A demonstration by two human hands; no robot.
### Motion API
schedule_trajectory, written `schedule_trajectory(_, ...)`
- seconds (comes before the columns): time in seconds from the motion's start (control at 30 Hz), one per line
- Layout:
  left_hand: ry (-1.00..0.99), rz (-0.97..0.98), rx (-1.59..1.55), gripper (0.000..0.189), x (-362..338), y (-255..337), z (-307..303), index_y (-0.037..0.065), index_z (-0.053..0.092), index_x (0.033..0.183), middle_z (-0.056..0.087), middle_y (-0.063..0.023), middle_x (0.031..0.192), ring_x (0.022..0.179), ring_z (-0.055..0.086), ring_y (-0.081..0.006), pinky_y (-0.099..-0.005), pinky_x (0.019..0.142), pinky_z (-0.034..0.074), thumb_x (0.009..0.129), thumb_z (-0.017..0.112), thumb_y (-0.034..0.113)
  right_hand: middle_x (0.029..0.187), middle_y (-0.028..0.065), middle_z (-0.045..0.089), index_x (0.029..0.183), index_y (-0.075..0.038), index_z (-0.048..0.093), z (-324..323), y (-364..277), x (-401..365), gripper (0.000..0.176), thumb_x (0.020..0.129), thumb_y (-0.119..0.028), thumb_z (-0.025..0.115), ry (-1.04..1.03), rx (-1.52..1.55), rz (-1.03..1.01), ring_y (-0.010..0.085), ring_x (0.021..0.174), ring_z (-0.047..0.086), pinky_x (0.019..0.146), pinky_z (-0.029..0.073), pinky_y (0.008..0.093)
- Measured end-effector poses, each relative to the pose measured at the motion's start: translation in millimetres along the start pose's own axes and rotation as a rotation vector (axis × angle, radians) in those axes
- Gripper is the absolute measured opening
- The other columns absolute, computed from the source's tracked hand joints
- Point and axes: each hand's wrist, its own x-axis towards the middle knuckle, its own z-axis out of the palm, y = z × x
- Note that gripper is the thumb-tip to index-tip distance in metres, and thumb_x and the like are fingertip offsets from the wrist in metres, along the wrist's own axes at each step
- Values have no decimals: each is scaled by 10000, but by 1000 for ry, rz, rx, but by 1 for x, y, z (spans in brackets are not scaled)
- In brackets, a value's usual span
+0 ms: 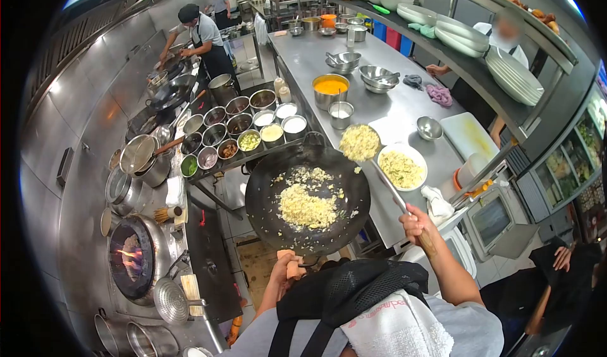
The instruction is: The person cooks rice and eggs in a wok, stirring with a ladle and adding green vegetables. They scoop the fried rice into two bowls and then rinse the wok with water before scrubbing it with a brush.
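Observation:
My left hand (289,268) is closed round the near handle of a black wok (262,196), with a pinkish cloth (293,269) between hand and handle. Yellow fried rice (308,208) lies in the wok, with loose grains scattered around it. The long metal handle of a ladle (392,185) is in my closed right hand (417,224). Its bowl, heaped with rice (359,143), hangs over the wok's right edge, beside a white bowl (422,179) that holds more fried rice (401,169).
Seasoning containers (239,124) stand beyond the wok. A lit burner (131,256) is at left, near a skimmer (171,300). On the steel counter (316,60) are an orange-filled pot (331,88) and a cutting board (469,136). Co-workers stand at far left (205,31) and right (506,38).

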Motion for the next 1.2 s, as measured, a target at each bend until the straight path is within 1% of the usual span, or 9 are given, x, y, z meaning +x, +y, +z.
schedule_trajectory(0.17,5,-68,-106,217,-5,-6,8,31,616,942,655,-90,764,551,664,-245,-344,475,566,806,632,200,635,-58,421,1059,-188,492,-42,-80,47,162,1037,-347,517,-75,-11,11,32,422,375,382,342,196)
schedule_trajectory(0.23,67,-35,-120,217,-9,-9,14,26,612,916,646,-87,740,546,662,-242,-333,448,562,810,627,215,631,-64,400,1105,-200,469,-26,-91,62,129,1029,-287,528,267,-493,-372,39,438,364,399,339,220)
schedule_trajectory(0.37,145,57,-201,203,-8,-17,-3,22,594,885,630,-86,726,509,652,-243,-311,375,544,819,605,213,627,-55,389,1340,-298,433,-53,-129,84,344,1021,-195,507,369,-601,-353,52,440,364,404,346,224)
schedule_trajectory(0.77,225,194,-210,274,-30,-23,-21,28,534,984,616,-103,766,549,635,-244,-355,440,572,754,630,143,751,140,651,1549,-102,323,-78,-135,98,640,953,-151,553,786,-1525,-652,224,513,610,475,516,381)
schedule_trajectory(0.83,230,163,-200,286,-33,-21,-20,25,533,989,615,-103,767,555,635,-244,-356,443,574,747,635,137,855,231,703,1549,-93,311,-144,-151,128,663,938,-139,562,800,-2024,-1255,374,730,696,704,559,464)
schedule_trajectory(0.93,261,239,-219,309,-35,-18,-16,17,533,1001,613,-104,766,551,634,-246,-365,445,579,736,643,133,975,304,690,1543,-82,313,-56,-112,99,661,930,-123,556,1061,-1880,-722,472,944,667,892,510,489)
schedule_trajectory(0.97,256,211,-219,301,-41,-14,-13,17,533,998,612,-105,767,540,629,-245,-362,436,578,740,637,131,975,304,690,1543,-82,313,-72,-118,105,661,930,-123,556,1071,-1873,-728,472,944,667,892,510,489)
schedule_trajectory(1.03,242,181,-204,293,-42,-8,-15,17,532,996,611,-106,768,529,624,-245,-358,427,577,745,631,130,847,217,705,1559,-99,293,-90,-121,116,676,941,-135,566,780,-1948,-1393,353,759,696,737,548,437)
schedule_trajectory(1.2,147,169,-217,212,-26,4,-13,44,508,945,600,-108,765,471,605,-248,-327,363,550,774,600,128,890,120,673,1564,-123,300,-25,-21,47,665,970,-200,588,617,-1574,-852,208,780,650,705,517,351)
